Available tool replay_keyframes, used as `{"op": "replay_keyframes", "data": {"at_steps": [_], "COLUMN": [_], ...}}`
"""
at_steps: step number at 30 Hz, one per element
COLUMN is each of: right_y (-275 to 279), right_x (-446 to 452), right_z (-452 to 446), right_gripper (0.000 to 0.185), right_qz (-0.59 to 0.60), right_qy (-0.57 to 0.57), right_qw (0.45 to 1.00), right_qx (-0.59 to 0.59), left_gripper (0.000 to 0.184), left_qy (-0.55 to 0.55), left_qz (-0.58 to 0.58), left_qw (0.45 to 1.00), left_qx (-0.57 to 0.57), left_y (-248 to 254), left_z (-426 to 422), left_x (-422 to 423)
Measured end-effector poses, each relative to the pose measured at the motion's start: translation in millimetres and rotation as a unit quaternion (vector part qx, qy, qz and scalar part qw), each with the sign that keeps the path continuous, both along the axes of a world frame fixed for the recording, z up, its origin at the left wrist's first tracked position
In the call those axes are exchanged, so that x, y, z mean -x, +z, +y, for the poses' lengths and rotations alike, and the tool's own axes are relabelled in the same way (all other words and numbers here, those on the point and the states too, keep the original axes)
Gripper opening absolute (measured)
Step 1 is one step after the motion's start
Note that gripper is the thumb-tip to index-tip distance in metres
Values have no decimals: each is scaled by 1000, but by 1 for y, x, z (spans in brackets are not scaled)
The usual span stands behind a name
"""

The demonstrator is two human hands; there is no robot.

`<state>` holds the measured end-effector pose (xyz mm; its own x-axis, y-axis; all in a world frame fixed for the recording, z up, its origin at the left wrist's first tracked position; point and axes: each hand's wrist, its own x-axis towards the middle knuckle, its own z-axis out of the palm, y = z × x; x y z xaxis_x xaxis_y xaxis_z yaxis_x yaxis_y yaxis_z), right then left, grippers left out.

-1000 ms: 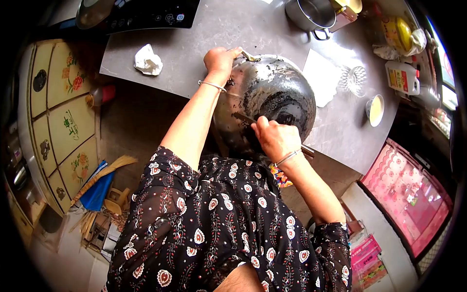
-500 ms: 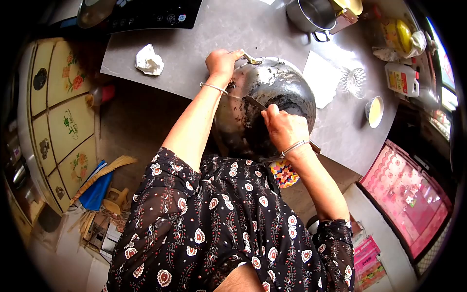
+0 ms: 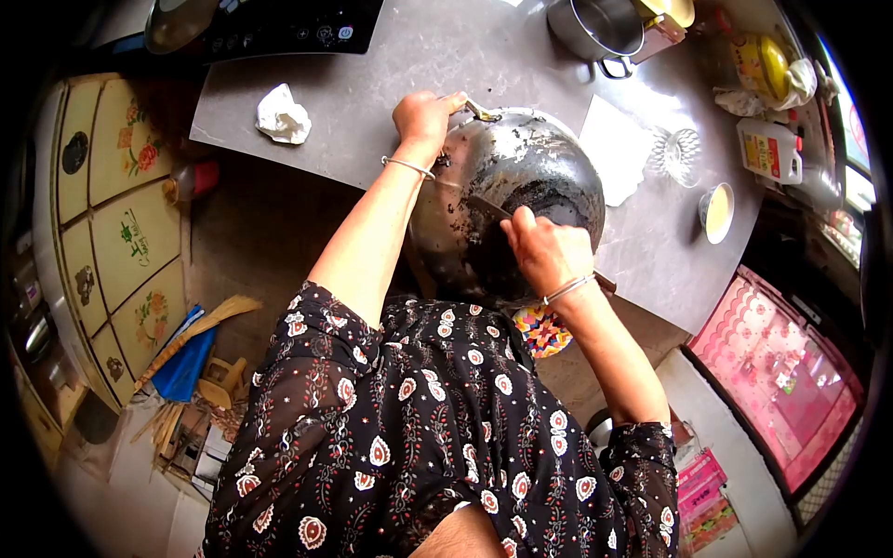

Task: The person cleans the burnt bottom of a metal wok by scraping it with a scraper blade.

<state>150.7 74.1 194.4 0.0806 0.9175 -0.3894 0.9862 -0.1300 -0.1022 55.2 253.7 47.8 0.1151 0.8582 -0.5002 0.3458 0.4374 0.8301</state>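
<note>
A big, soot-blackened wok [image 3: 549, 153] is tilted at the table's near edge against my body, its scorched, patchy outer side facing up. My left hand [image 3: 426, 124] is closed around the metal loop handle [image 3: 481, 111] at its upper left rim. Closed over the wok's right half, my right hand [image 3: 553, 249] grips a narrow-bladed tool that looks like a knife [image 3: 488, 205]. Its blade lies against the blackened surface, pointing up and left, and a brownish handle end shows beyond my wrist. Black flakes dot the metal around the blade.
On the grey table [image 3: 409, 56] are crumpled white paper [image 3: 283, 115], an induction cooker [image 3: 288, 26], a steel pot [image 3: 595, 33], a white sheet [image 3: 614, 153], a glass dish [image 3: 674, 153] and a bowl of yellow liquid [image 3: 717, 214]. A broom [image 3: 209, 321] leans at left.
My right hand and the knife have slid slightly down and right over the wok's surface. My left hand keeps its hold on the handle, and the wok has stayed put.
</note>
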Motion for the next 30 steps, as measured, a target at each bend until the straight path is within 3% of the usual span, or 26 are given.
{"op": "replay_keyframes", "data": {"at_steps": [6,8,10,12,19,24,30], "right_y": [4,1,-1,0,8,1,8], "right_x": [6,3,-1,-18,-2,-19,-8], "right_z": [-8,-9,0,22,18,27,22], "right_gripper": [27,28,29,31,30,30,30], "right_qz": [11,27,-36,-50,13,-36,-8], "right_qy": [35,37,-5,-63,-68,-91,-100], "right_qw": [999,999,998,997,997,995,994], "right_qx": [21,-23,-53,-17,39,6,40], "left_gripper": [41,42,43,43,41,40,42], "left_qy": [-10,-11,-2,4,4,-16,-16], "left_qz": [16,21,6,5,6,28,24], "left_qw": [1000,1000,1000,1000,1000,999,1000], "left_qx": [4,-2,0,1,-7,-27,-3], "left_y": [-2,-1,-1,3,-3,3,4], "left_z": [0,1,-2,-3,-2,0,-1], "left_x": [0,0,-2,-1,-3,-3,-2]}}
